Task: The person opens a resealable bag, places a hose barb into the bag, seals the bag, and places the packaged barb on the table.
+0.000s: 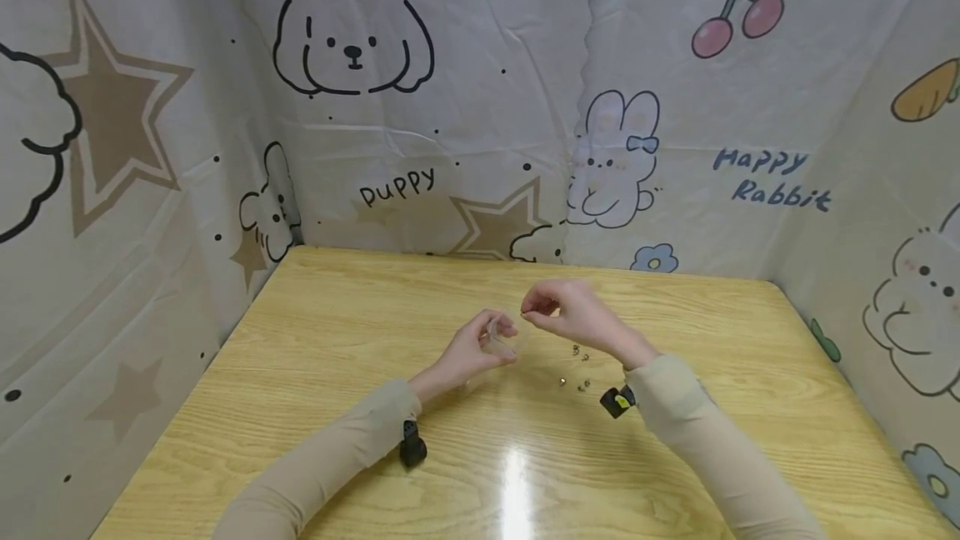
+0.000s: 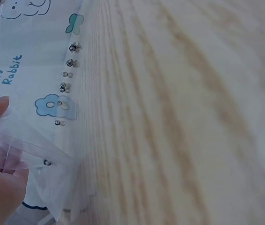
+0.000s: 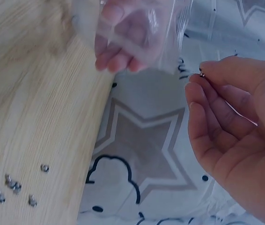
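My left hand point(image 1: 471, 350) holds a clear plastic bag point(image 3: 163, 37), its fingers curled about the thin film. To its right, my right hand point(image 1: 581, 317) is raised above the table. Thumb and forefinger there pinch a tiny shiny metal piece point(image 3: 202, 73), too small to tell its kind. A short gap parts this hand from the bag. Several similar small metal pieces point(image 1: 576, 350) lie on the table beneath the right forearm. In the left wrist view one metal piece point(image 2: 47, 162) shows at the bag; whether inside or behind it, I cannot tell.
The wood-grain table point(image 1: 337, 315) reaches back to a printed cloth point(image 1: 487, 107) hanging behind and at both sides. Black wrist cameras sit on the left cuff point(image 1: 411, 445) and the right cuff point(image 1: 617, 402). A light glare point(image 1: 515, 490) falls near the front.
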### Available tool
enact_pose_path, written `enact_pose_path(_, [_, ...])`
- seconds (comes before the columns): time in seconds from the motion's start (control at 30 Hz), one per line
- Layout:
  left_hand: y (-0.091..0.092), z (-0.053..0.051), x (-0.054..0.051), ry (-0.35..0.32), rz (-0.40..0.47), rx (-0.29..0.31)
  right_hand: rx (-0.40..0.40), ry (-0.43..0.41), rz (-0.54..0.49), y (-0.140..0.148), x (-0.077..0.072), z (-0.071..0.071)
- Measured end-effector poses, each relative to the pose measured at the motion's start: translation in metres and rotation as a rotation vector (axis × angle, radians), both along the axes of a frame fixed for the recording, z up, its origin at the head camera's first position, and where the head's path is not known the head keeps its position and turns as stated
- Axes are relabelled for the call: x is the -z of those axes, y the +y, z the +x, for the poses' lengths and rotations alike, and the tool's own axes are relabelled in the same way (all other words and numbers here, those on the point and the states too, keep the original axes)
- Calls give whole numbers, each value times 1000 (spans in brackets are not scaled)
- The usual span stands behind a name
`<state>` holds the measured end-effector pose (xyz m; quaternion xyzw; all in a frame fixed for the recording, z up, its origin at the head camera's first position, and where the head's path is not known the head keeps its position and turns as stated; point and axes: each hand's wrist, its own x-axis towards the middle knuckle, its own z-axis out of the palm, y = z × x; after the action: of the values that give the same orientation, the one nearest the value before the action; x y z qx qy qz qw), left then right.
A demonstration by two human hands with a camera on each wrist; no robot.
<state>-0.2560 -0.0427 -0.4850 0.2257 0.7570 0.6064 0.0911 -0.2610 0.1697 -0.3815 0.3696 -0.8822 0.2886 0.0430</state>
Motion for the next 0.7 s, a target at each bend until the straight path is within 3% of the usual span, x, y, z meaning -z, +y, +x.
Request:
enact_pose_path(0.23, [1, -1, -1, -2, 2, 5, -62, 33, -7, -9, 1, -1])
enact_pose_path(0.57, [0, -2, 2, 68, -1, 2, 26, 0, -41, 4, 8, -7])
enact_pose_path(0.7, [1, -2, -1, 29, 7, -9, 82, -24, -48, 17, 18, -15])
